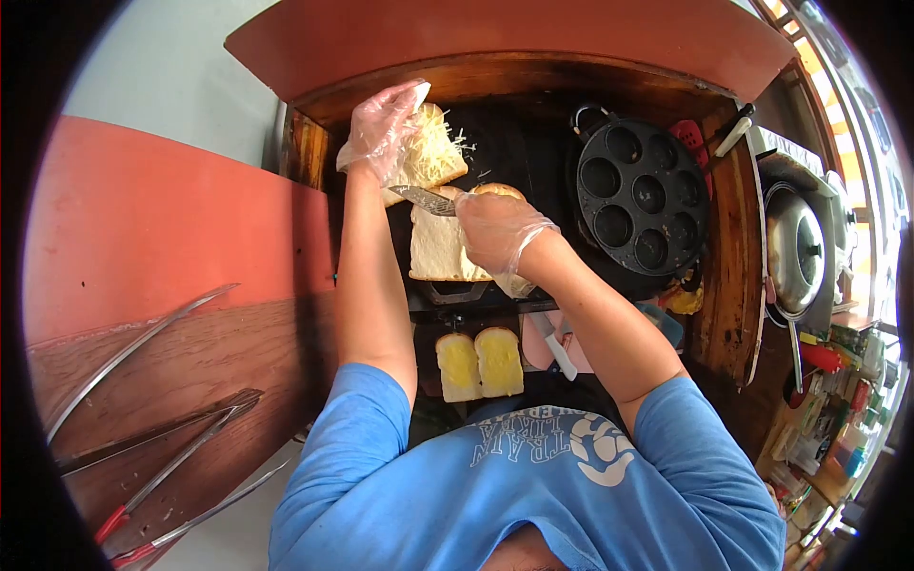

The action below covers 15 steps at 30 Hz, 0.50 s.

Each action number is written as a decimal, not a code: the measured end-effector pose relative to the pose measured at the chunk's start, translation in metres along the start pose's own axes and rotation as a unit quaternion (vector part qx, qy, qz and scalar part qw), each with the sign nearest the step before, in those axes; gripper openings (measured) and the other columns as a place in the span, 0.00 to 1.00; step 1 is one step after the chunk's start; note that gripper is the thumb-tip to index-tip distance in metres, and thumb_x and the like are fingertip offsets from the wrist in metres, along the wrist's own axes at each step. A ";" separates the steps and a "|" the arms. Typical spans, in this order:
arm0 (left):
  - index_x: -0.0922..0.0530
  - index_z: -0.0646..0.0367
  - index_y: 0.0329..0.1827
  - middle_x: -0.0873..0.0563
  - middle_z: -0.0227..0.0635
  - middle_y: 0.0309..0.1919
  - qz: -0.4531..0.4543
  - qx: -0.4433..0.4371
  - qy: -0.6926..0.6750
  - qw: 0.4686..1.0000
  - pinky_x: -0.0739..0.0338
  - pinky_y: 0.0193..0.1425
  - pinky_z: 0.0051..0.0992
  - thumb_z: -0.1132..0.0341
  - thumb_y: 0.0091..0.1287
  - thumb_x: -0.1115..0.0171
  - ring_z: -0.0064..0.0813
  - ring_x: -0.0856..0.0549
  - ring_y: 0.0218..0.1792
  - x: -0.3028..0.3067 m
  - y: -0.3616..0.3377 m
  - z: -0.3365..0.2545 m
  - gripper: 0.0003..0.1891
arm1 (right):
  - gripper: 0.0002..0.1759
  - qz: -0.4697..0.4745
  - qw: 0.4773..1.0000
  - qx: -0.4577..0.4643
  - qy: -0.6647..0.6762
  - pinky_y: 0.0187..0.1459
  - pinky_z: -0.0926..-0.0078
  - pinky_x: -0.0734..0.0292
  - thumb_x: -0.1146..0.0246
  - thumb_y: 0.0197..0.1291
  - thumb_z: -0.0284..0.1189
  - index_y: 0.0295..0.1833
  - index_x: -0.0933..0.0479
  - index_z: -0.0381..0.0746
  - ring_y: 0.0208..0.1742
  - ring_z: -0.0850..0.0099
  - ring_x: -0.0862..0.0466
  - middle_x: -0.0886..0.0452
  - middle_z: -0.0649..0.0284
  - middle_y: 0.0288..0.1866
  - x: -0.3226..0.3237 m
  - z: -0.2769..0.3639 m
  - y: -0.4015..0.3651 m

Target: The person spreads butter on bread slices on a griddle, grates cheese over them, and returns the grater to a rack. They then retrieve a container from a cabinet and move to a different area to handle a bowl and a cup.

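Left hand (pixel 381 128): fingers curled round cheese-topped bread (pixel 440 157), griddle's (pixel 519 143) far edge.
Right hand (pixel 495 228): closed on spatula (pixel 424 200).
Handling: likely soft, floppy; support from underneath.

Wearing a blue short-sleeved T-shirt (pixel 381 476) with white lettering (pixel 519 440) and a paw print (pixel 602 453); wearing thin clear gloves (pixel 476 211) on left hand (pixel 384 128) and right hand (pixel 497 231).

A black round pan with seven wells (pixel 643 195) sits to the right on the dark cooktop, and a lidded steel pot (pixel 795 249) stands farther right. Two buttered bread slices (pixel 479 364) lie side by side near the person, and several long metal tongs (pixel 143 347) rest on the wooden counter (pixel 238 352) at left.
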State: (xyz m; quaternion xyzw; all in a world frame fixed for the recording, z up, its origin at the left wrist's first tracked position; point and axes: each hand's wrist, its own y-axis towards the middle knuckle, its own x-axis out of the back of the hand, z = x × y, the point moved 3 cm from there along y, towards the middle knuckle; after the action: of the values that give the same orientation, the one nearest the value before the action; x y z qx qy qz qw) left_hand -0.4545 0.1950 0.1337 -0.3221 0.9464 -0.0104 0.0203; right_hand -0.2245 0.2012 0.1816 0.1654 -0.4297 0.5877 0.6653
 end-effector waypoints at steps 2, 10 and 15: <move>0.16 0.62 0.59 0.13 0.31 0.42 0.004 -0.003 -0.012 1.000 0.17 0.43 0.22 0.58 0.71 0.30 0.18 0.18 0.37 -0.003 -0.011 -0.010 0.19 | 0.12 -0.016 1.000 0.008 -0.008 0.48 0.53 0.17 0.41 0.55 0.23 0.43 0.21 0.29 0.45 0.46 0.12 0.14 0.41 0.40 -0.005 -0.004 0.000; 0.19 0.65 0.61 0.13 0.35 0.51 0.060 0.069 0.023 0.996 0.14 0.47 0.29 0.64 0.74 0.35 0.24 0.14 0.47 0.003 -0.036 -0.002 0.17 | 0.08 -0.050 0.998 0.032 -0.001 0.44 0.54 0.16 0.38 0.55 0.25 0.37 0.17 0.32 0.42 0.47 0.11 0.13 0.44 0.39 -0.012 -0.005 -0.005; 0.19 0.65 0.61 0.13 0.36 0.54 0.069 0.045 0.016 0.996 0.14 0.48 0.30 0.63 0.75 0.36 0.25 0.14 0.50 0.004 -0.037 -0.004 0.17 | 0.08 -0.040 0.999 0.023 0.008 0.43 0.54 0.16 0.38 0.55 0.25 0.37 0.16 0.32 0.42 0.48 0.11 0.13 0.44 0.38 -0.014 -0.004 -0.004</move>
State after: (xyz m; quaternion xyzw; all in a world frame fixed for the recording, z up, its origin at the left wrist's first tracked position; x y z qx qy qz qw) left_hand -0.4356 0.1630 0.1388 -0.2546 0.9652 -0.0563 0.0203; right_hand -0.2182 0.1942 0.1703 0.1929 -0.4040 0.5720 0.6874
